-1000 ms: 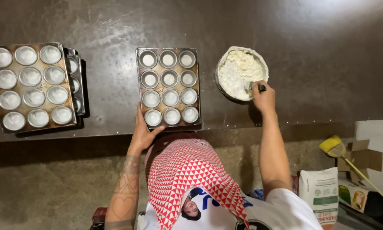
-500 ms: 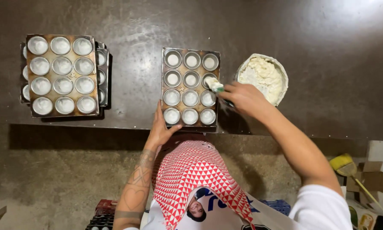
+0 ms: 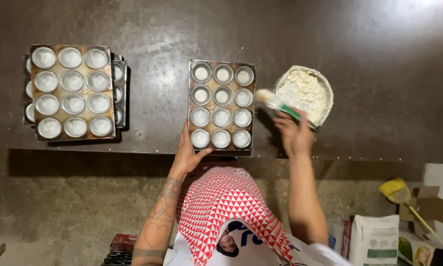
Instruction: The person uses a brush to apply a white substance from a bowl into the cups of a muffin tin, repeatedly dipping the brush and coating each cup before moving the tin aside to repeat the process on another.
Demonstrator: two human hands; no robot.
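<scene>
— What does each hand hold at the counter?

— The right hand (image 3: 294,134) grips a green-handled brush (image 3: 278,103), its white tip between the muffin tray (image 3: 221,146) and the bowl of white paste (image 3: 304,91). The left hand (image 3: 188,153) lies flat, fingers spread, on the tray's near left corner.

— Where does the tray sit?

— Mid-counter, just left of the bowl. A stack of trays (image 3: 72,134) rests well apart, far left.
</scene>
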